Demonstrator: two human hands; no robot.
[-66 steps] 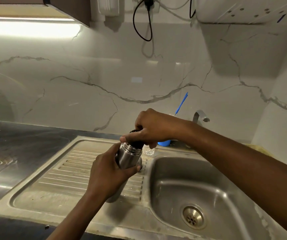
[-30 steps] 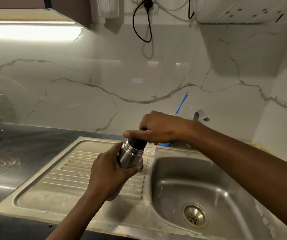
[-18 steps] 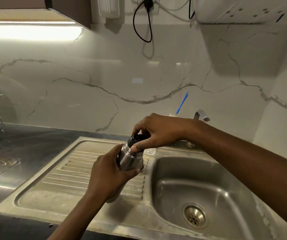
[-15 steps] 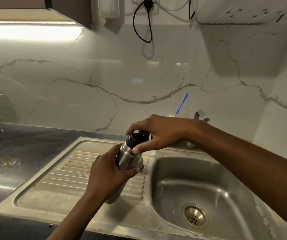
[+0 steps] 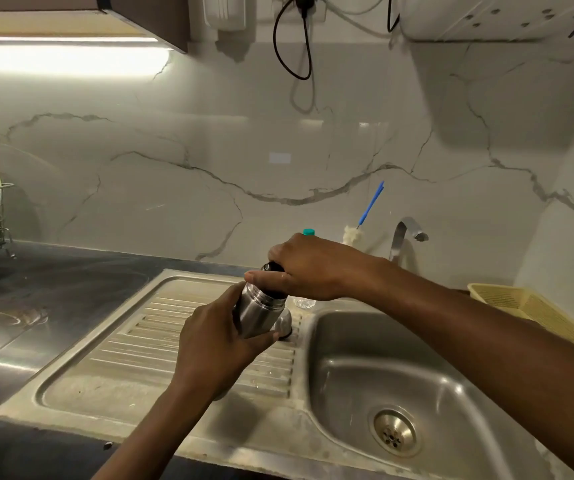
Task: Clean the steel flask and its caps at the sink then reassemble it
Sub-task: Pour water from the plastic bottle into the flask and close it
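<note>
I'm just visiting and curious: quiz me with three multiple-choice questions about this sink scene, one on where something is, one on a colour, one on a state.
1. Where is the flask held?
A. over the ribbed drainboard
B. inside the basin
C. in the dish rack

2. What colour is the thin brush handle by the tap?
A. red
B. blue
C. black

3. Is water running from the tap?
A. yes
B. no

Answers:
1 A, the left hand grips it above the ridges.
2 B, it stands blue against the wall.
3 B, no stream falls into the sink.

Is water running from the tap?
No: the tap spout shows no stream, and the sink basin below looks dry.
</note>
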